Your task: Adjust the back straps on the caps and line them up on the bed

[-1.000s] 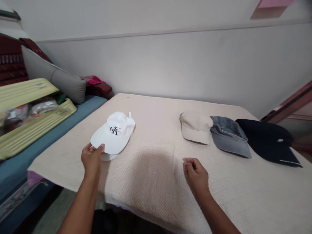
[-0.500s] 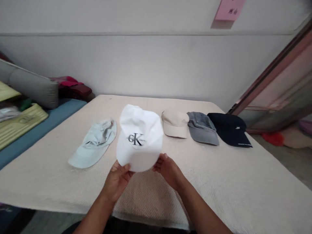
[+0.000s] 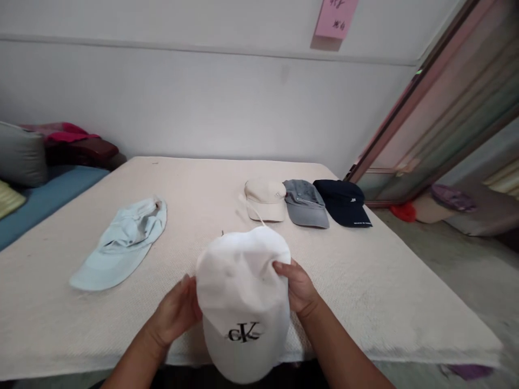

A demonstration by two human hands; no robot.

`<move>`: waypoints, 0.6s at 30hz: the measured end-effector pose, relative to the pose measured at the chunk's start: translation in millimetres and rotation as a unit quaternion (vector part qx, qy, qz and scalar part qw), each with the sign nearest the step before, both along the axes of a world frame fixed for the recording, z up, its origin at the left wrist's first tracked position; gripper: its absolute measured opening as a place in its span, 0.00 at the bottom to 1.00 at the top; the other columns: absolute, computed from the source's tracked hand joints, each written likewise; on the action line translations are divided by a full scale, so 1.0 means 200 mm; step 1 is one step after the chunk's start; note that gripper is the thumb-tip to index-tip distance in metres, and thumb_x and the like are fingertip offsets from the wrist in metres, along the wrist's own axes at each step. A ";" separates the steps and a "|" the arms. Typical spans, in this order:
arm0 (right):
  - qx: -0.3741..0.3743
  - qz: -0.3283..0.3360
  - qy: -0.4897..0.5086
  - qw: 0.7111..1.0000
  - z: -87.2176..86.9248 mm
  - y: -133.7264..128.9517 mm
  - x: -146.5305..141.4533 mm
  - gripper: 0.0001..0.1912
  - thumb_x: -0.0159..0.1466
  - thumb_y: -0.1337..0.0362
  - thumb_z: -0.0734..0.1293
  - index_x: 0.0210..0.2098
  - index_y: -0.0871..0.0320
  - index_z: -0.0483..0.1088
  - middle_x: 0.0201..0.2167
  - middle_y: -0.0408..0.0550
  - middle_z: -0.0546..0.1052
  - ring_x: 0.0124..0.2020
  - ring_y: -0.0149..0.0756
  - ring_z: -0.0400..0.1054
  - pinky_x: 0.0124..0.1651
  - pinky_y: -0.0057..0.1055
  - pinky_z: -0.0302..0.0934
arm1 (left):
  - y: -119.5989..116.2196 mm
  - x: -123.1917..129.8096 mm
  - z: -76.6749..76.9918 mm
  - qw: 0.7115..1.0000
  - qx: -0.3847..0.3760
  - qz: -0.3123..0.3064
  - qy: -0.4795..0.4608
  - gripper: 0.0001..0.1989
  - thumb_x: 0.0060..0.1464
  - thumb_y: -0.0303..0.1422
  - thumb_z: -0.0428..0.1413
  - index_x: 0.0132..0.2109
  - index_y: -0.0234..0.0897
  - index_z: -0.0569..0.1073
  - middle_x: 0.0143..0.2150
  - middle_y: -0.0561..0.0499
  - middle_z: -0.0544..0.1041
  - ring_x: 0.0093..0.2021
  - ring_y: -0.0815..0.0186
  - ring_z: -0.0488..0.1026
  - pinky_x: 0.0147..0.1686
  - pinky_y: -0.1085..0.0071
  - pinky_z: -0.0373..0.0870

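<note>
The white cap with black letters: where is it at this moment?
In the head view, the white cap is at bottom centre, between the left hand and the right hand, by the near edge of the table.

Held cap (image 3: pixel 243 292) nearest; on table (image 3: pixel 194 189), three caps (image 3: pixel 306 202) right; another cap (image 3: pixel 117 248) left.

A pale wall (image 3: pixel 182 102) spans the upper frame, crossed by a thin horizontal seam (image 3: pixel 162 49). Right of top centre hangs a handwritten pink note (image 3: pixel 336 19), its shadow beneath. A reddish frame (image 3: pixel 389 124) slants through the upper right, above grey floor (image 3: pixel 441 254) where a red item (image 3: pixel 403 211) lies. A cream cloth covers the table (image 3: pixel 194 200) across the middle. At centre left, a grey cushion (image 3: pixel 20 154) rests on a blue seat (image 3: pixel 68 183), beside a dark red armrest (image 3: pixel 85 153) topped with pink fabric (image 3: pixel 73 132).
</note>
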State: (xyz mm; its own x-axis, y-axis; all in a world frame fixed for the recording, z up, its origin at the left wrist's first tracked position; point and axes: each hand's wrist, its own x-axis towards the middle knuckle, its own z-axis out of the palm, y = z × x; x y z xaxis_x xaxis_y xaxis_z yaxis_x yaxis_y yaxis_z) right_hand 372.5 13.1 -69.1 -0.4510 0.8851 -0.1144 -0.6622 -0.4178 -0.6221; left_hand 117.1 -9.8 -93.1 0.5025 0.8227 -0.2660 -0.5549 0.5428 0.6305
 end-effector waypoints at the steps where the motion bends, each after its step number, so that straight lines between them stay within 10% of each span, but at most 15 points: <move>1: -0.006 0.015 -0.006 1.000 0.00 -0.02 -0.02 0.21 0.52 0.66 0.71 0.46 0.62 0.71 0.36 0.52 0.79 0.34 0.40 0.74 0.42 0.37 0.67 | 0.02 0.00 0.01 0.999 -0.026 0.040 0.001 0.18 0.50 0.45 0.56 0.41 0.37 0.78 0.36 0.46 0.81 0.42 0.55 0.76 0.44 0.63 0.71; 10: -0.047 0.076 -0.063 0.994 -0.11 -0.12 0.00 0.17 0.42 0.72 0.74 0.33 0.60 0.74 0.29 0.46 0.77 0.31 0.35 0.71 0.39 0.31 0.64 | 0.08 0.01 0.23 0.967 -0.140 0.185 0.107 0.10 0.42 0.30 0.58 0.35 0.33 0.78 0.25 0.45 0.79 0.31 0.52 0.78 0.32 0.59 0.75; 18: 0.021 0.072 -0.071 0.995 0.00 -0.05 0.08 0.19 0.51 0.55 0.72 0.36 0.62 0.74 0.30 0.49 0.74 0.30 0.32 0.67 0.34 0.28 0.60 | 0.02 0.00 0.21 0.989 -0.033 0.091 0.111 0.08 0.40 0.33 0.66 0.27 0.33 0.76 0.21 0.50 0.77 0.19 0.67 0.71 0.20 0.73 0.68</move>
State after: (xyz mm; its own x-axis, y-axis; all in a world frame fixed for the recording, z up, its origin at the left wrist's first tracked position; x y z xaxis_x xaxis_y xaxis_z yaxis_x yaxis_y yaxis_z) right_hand 388.5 2.4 -69.1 -0.5545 0.8184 -0.1511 -0.5014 -0.4734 -0.7242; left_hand 116.6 -5.5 -51.4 0.2709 0.8711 -0.4097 -0.4993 0.4910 0.7139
